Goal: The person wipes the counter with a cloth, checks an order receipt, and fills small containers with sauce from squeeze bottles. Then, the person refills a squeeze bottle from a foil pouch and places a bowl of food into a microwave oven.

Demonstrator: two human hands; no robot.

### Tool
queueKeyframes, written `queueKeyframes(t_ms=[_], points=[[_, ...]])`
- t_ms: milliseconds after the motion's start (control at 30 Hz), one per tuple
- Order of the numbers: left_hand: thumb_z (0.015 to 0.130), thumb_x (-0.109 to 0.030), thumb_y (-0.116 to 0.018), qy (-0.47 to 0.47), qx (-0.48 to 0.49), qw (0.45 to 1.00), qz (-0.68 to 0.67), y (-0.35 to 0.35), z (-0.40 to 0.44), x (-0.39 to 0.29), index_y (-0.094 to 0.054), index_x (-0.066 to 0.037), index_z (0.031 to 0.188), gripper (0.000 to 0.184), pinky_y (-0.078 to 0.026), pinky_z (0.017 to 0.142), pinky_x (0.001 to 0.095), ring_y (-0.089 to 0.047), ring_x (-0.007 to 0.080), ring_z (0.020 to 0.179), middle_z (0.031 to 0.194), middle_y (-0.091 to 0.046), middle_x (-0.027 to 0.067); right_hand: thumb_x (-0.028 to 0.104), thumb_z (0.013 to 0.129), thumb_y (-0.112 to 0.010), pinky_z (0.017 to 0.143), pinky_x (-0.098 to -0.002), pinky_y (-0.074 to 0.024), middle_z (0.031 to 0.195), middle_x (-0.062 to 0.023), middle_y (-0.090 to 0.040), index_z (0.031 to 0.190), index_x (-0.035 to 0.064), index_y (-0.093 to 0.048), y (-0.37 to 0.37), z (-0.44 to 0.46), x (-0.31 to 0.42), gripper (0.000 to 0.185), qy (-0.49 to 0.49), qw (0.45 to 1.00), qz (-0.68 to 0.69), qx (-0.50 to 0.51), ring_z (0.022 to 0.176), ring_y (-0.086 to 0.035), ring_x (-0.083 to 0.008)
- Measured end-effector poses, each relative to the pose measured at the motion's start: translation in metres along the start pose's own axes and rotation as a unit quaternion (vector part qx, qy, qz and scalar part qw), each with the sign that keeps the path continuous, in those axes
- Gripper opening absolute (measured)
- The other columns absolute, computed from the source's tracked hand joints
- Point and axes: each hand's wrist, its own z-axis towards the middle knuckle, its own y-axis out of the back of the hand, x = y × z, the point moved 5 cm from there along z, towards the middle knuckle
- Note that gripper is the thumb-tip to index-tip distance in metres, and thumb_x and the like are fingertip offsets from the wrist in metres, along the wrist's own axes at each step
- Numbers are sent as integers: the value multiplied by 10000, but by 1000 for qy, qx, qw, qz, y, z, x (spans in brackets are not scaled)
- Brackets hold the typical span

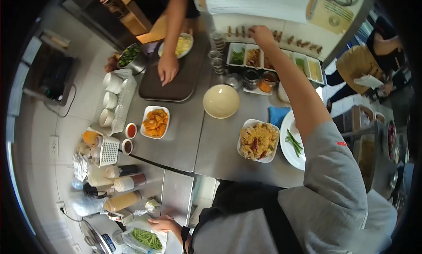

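My right hand [262, 36] reaches up to a row of small brown clips [278, 36] on the wall. Its fingers are closed at the row, and what they pinch is hidden. Low on the left, my left hand [163, 223] grips the edge of a clear plastic bag [130, 233] holding thin green beans [147, 239]. In front of my body stands a square white dish of crumb-topped fried food [259, 141]. Beside it, under my right arm, lies a white plate [289, 156] with green stalks [294, 143]. A beige bowl [221, 101] sits farther back.
A co-worker's hand [168, 68] hangs over a dark tray [184, 89]. Orange-sauced food [155, 122], two sauce cups, a white basket [125, 98] of cups and several squeeze bottles [123, 201] fill the left. Topping containers [238, 55] line the back. Another person stands at right.
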Motion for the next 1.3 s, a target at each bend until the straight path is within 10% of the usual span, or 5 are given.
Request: queueKeyframes(t_ms=[167, 300, 667, 1167, 1300], points=[[957, -497, -405, -275, -29, 958, 76, -25, -22, 24, -496, 7, 1270, 600, -430, 896, 447, -555, 354, 1060, 1256, -530, 214, 295, 876, -590, 716, -387, -512, 848, -142, -682, 871, 29, -626, 75, -68, 18, 269, -101, 942, 293, -130, 775, -656, -296], [985, -327, -416, -317, 138, 882, -321, -24, -120, -139, -457, 48, 1265, 470, -339, 1029, 408, -467, 314, 1172, 1204, -536, 206, 239, 891, -570, 639, -299, -522, 813, -73, -672, 932, 19, -532, 61, -203, 30, 227, -97, 882, 461, -29, 714, -655, -136], [966, -301, -423, -605, 247, 29, -756, 191, -131, -378, -467, 48, 1238, 444, -350, 1022, 423, -469, 323, 1166, 1201, -531, 212, 192, 904, -574, 687, -318, -519, 904, -103, -674, 961, 29, -521, 35, -290, 76, 180, -79, 876, 418, 227, 772, -676, -184], [940, -265, -432, -598, 264, -141, -744, 217, -125, -400, -481, 48, 1199, 410, -364, 1012, 443, -472, 335, 1159, 1196, -523, 221, 300, 888, -590, 844, -418, -484, 1108, -194, -625, 1351, 112, -398, 96, -331, 104, 536, -156, 939, 307, -10, 973, -620, -354], [933, -256, -434, -595, 269, -158, -741, 217, -122, -406, -485, 48, 1189, 401, -368, 1009, 449, -473, 339, 1157, 1195, -521, 223, 267, 909, -532, 700, -347, -501, 816, -135, -671, 890, 14, -659, 143, -405, 108, 283, -361, 873, 327, 35, 700, -638, -243]])
